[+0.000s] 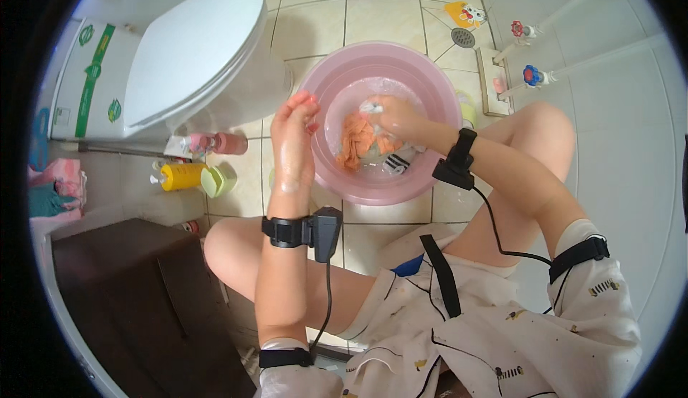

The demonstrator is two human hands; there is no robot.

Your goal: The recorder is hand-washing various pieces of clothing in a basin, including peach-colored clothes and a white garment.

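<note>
A pink plastic basin (pixel 382 194) stands on the floor before me, with sudsy water inside. My right hand (pixel 395 116) is over the basin, gripping a small white cloth (pixel 371 108). Beneath it lies a crumpled orange cloth (pixel 355 137), partly in the water. A black-and-white striped fabric piece (pixel 396 163) and some pale cloth are beside it. My left hand (pixel 293 143) is raised by the basin's left rim, wet, its fingers loosely curled and apart. Nothing shows in it, though part of the palm is hidden.
A white toilet (pixel 199 48) stands at the left. Near its base are a pink bottle (pixel 231 143), a yellow pump bottle (pixel 183 176) and a light green container (pixel 219 181). At right are red (pixel 517 28) and blue (pixel 531 75) valve handles. A floor drain (pixel 463 37) lies beyond the basin.
</note>
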